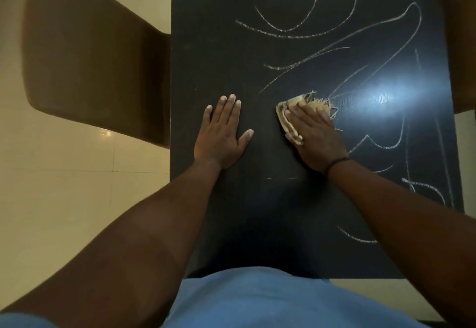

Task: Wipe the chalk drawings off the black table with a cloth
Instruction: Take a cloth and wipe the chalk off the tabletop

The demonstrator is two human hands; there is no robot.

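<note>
Our left hand [223, 132] lies flat, fingers straight, on the matte black table [206, 44]. Our right hand [313, 134] presses the frayed beige cloth [286, 116] down mid-table, fingers seemingly flat, beside curving white chalk lines [296, 31] under the glare.

The left hand [221, 134] lies flat on the counter [206, 44], left of the right hand [315, 134], which presses a cloth [286, 116] onto it. Chalk lines [296, 35] lie behind and to the right of both hands. A chair [90, 57] stands left of the counter.
</note>
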